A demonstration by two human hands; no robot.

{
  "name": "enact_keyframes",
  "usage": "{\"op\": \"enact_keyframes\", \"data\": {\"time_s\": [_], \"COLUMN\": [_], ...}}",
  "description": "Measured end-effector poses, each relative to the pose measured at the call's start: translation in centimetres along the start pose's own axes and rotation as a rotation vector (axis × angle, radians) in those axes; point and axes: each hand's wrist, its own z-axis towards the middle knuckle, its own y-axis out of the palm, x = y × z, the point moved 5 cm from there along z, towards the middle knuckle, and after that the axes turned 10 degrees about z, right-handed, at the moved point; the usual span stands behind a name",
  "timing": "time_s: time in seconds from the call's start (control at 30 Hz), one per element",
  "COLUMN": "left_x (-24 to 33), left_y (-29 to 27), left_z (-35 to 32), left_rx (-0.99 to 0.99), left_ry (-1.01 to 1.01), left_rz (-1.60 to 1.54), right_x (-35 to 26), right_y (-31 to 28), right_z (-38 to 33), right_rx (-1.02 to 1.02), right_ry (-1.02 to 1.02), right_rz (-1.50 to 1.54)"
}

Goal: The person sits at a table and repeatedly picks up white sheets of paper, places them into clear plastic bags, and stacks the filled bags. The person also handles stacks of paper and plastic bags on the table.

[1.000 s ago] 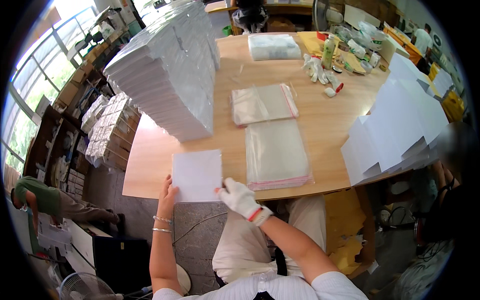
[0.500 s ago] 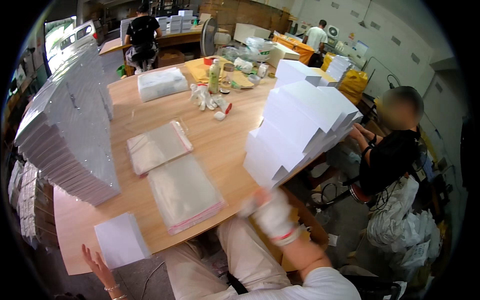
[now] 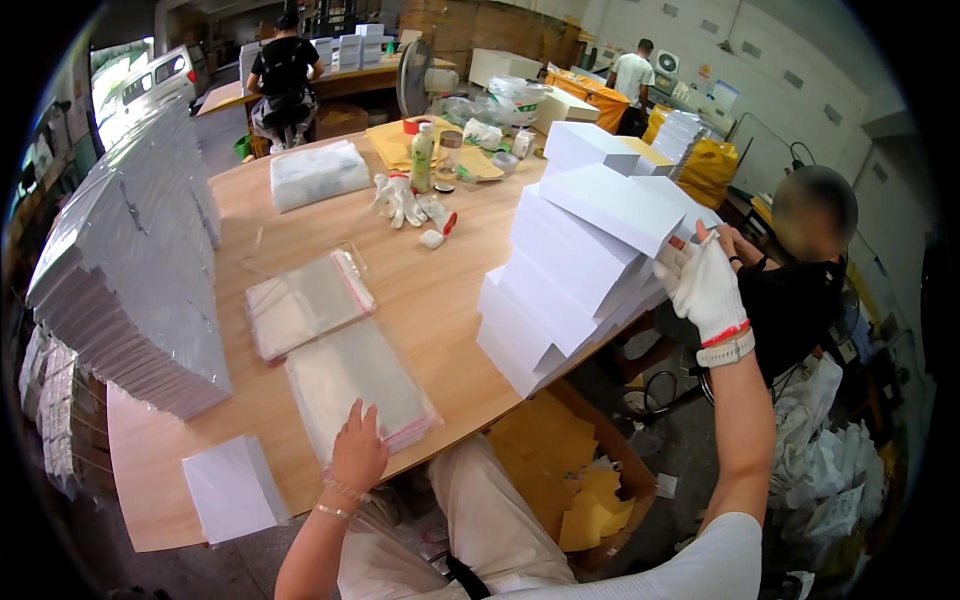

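So, closest to the camera: small white paper stack (image 3: 232, 490) sitting at the lower left, by the table (image 3: 150, 470) edge. Bare left hand (image 3: 358, 447) is at lower centre, fingers loosely apart and nothing in them, over the near end of the larger clear bag pile (image 3: 350, 375); can't tell if it's touching. Gloved right hand (image 3: 706, 288) is right of centre, fingers up against the edge of the tall white stacks (image 3: 565, 275); honestly can't tell if they're clamped on anything. Smaller bag pile (image 3: 310, 303) left of centre, shrink-wrapped stack (image 3: 130, 260) at far left. Farther back, top centre: spare gloves (image 3: 397, 202) and a green bottle (image 3: 422, 158).
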Motion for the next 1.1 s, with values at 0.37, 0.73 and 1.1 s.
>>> {"op": "enact_keyframes", "data": {"time_s": [0.37,0.73,1.1], "left_x": [-1.1,-1.4,-7.1], "left_y": [5.4,5.2,6.1], "left_z": [1.8,1.7,1.2], "left_rx": [-0.16,-0.214,0.139], "left_ry": [0.16,0.262,0.058], "left_rz": [0.43,0.422,-0.271], "right_x": [0.4,16.8,34.6], "right_y": [1.6,1.2,1.2], "right_z": [-1.3,-14.2,-15.0], "right_rx": [0.222,-0.389,-0.129], "right_ry": [-0.397,-0.34,0.467], "right_rz": [-0.141,-0.618,-0.181]}}
